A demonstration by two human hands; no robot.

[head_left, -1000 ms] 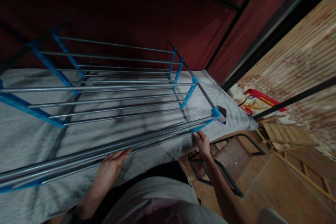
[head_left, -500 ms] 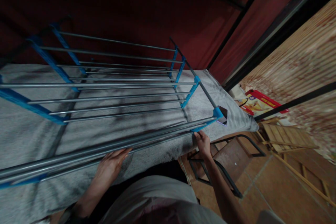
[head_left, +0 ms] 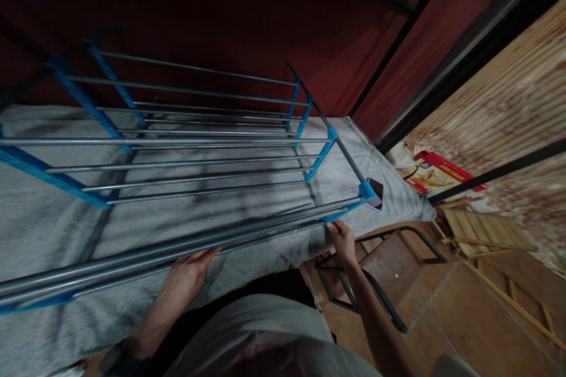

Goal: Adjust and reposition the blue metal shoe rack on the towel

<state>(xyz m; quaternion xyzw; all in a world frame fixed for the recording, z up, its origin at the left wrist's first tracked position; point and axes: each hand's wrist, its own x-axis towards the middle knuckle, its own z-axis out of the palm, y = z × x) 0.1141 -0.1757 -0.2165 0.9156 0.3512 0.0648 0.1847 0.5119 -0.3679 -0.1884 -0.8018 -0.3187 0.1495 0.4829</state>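
A rack of grey metal tubes with blue plastic side brackets lies on a grey blanket. At its near side, several tubes run close together from the lower left to a blue corner piece. My left hand is against the lowest of these near tubes, its fingers partly hidden by the tube and seemingly curled around it. Farther right, my right hand pinches the underside of the blue end bracket with thumb and fingers. The rack's left end runs out of view.
A phone lies on the blanket just beyond the rack's right corner. Right of the blanket's edge, a dark-framed chair stands on the tiled floor. Beyond are a wooden slatted chair and a red box. A dark red wall rises behind the rack.
My left hand has shifted very slightly left along the near tube. The rack's left side sits a touch higher in view; my right hand stays in place.
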